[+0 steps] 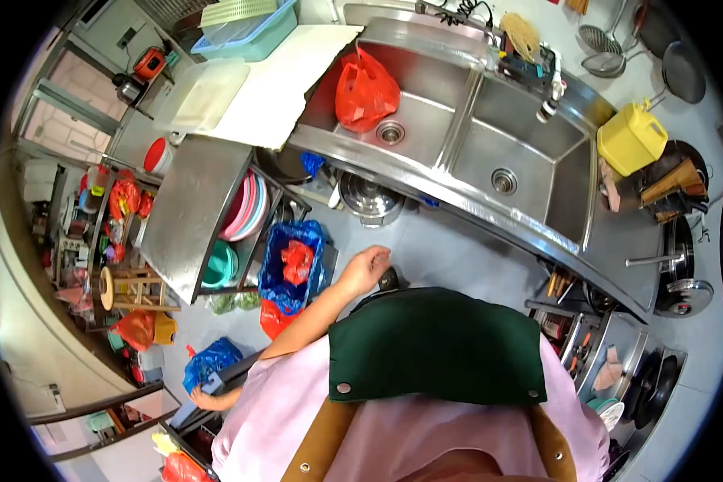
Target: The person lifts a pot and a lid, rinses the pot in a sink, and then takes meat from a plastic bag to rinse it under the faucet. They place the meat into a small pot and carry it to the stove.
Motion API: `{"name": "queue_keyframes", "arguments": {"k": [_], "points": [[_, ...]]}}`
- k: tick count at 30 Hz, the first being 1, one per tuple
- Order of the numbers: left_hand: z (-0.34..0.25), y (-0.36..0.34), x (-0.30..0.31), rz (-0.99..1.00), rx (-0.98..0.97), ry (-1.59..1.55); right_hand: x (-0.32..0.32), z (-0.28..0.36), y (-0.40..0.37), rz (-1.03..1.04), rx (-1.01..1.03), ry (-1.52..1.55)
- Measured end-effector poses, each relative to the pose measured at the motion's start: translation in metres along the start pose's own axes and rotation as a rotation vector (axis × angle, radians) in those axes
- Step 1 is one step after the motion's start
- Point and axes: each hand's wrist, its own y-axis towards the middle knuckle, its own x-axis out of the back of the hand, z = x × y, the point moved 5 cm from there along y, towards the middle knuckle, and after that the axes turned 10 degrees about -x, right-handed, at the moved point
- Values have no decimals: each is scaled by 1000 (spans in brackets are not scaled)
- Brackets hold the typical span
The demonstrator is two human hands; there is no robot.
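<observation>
My left hand [367, 268] hangs over the grey floor, left of the dark green apron front [438, 345]. Its fingers are loosely bent and somewhat apart, and I see nothing in them. A dark round object [388, 279] shows just below the fingers. Nearest on the left stands a bin lined with a blue bag [273, 261], with a red bag [297, 262] inside. My right hand is out of view. Another hand [209, 399], whose owner is hidden, shows at the lower left by a blue bag [213, 360]; whether it holds anything is unclear.
Ahead is a double steel sink [450, 173] with a red bag [365, 90] in its left basin. A steel table [193, 213] stands left, above stacked basins [245, 205]. A lidded pot [369, 198] sits under the sink. A yellow jug [631, 138] and open drawers [618, 337] are at right.
</observation>
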Motion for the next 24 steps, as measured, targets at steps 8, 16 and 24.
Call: {"name": "queue_keyframes", "arguments": {"k": [8,16,24], "points": [[112,75,24,11,156,-48,14,95,64,-142,136,3],[261,80,-1,-308,1010,-585,-34,152,99,256,96,-134],[429,90,-92,-645,1354,-777,33,19,115,286,-234,-588]]}}
